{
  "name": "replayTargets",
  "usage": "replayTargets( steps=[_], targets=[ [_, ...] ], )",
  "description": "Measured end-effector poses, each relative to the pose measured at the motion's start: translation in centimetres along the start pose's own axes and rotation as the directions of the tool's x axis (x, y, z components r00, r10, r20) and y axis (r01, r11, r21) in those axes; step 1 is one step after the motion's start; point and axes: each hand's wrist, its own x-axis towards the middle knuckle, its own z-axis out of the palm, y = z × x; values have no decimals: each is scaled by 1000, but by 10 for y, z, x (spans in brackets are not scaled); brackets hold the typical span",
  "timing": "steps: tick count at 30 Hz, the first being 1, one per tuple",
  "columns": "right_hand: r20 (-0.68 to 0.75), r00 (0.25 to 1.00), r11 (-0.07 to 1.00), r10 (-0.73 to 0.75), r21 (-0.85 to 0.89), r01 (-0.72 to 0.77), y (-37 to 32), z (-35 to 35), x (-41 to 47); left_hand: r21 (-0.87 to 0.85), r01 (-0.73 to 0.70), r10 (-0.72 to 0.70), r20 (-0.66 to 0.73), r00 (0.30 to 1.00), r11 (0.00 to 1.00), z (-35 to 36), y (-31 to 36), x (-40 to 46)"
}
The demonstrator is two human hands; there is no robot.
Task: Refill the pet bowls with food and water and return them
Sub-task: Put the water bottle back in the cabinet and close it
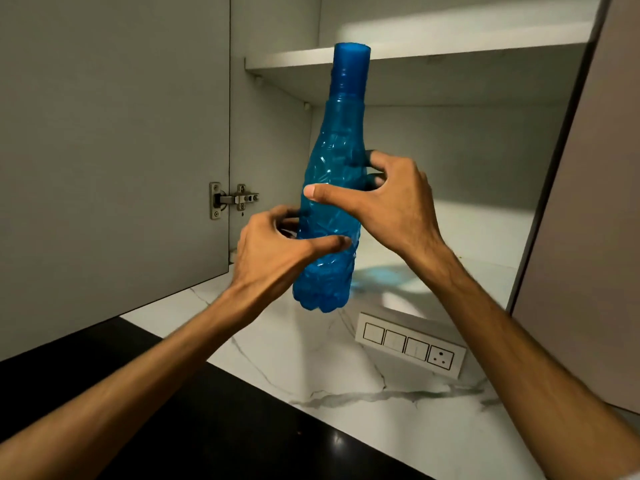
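Open wall cabinet [450, 140], grey interior, door [114, 150] swung left; white marble backsplash [311, 358] with switch panel [410, 344] below it. Blue faceted plastic bottle [332, 188], capped, held upright in front of the lower shelf opening, apparently clear of the shelf. Left hand [277, 251] curls round its lower body, right hand [391, 199] wraps its middle, thumbs across the front.

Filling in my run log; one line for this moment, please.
blue bottle upright, capped | left hand grips low | right hand grips middle | open cabinet behind
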Motion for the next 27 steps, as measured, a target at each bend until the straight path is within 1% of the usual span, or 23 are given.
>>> replayTargets(
  steps=[6,15,20,27],
  targets=[
    [-22,1000,999,16,-33,-17,9,-1,31,-12,-9,10,22,1000,1000,11,9,28],
    [-41,994,993,103,-51,-105,47,12,62,-36,61,-60,19,998,998,42,-13,67],
    [-50,988,986,149,-62,-152,71,19,77,-51,106,-104,42,994,993,61,-25,84],
    [-64,982,980,180,-79,-185,93,22,99,-6,113,-112,63,992,994,80,-34,110]
  ],
)
